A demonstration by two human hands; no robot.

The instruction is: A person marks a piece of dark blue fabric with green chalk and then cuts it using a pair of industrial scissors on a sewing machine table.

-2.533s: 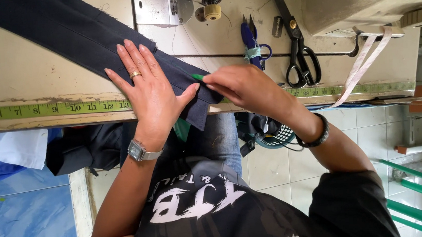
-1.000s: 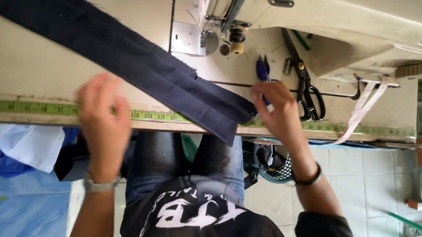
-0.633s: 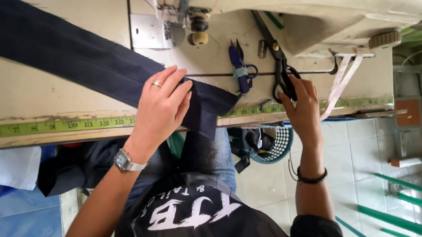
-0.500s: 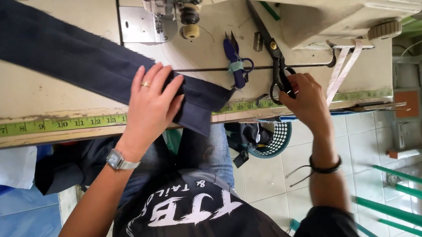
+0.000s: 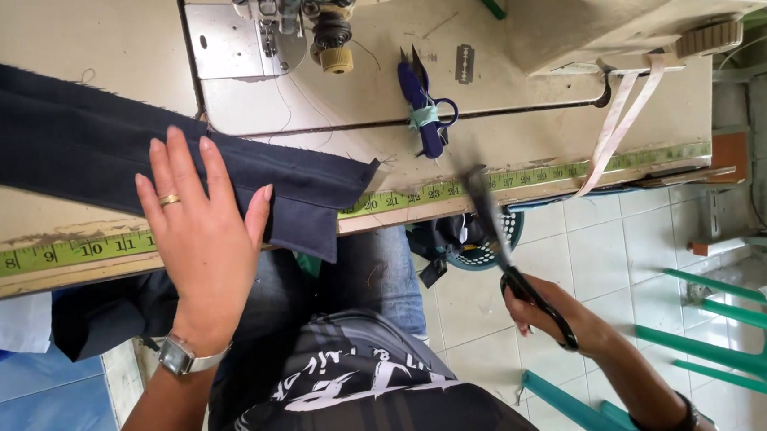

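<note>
With the left hand [image 5: 201, 242] spread flat, gripping nothing, on the dark cloth [image 5: 110, 167] at the table's [image 5: 522, 138] front edge, the scissors [image 5: 502, 243], clenched in the right hand [image 5: 548, 316] beyond that edge, could nick cloth or fingers if they swing in carelessly.

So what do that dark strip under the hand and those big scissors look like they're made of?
The dark strip looks like woven navy cloth, matte, with frayed threads along its cut end. The scissors in the right hand seem to be dark metal, though motion blur hides their finish. The left hand lies flat on the cloth.
</note>
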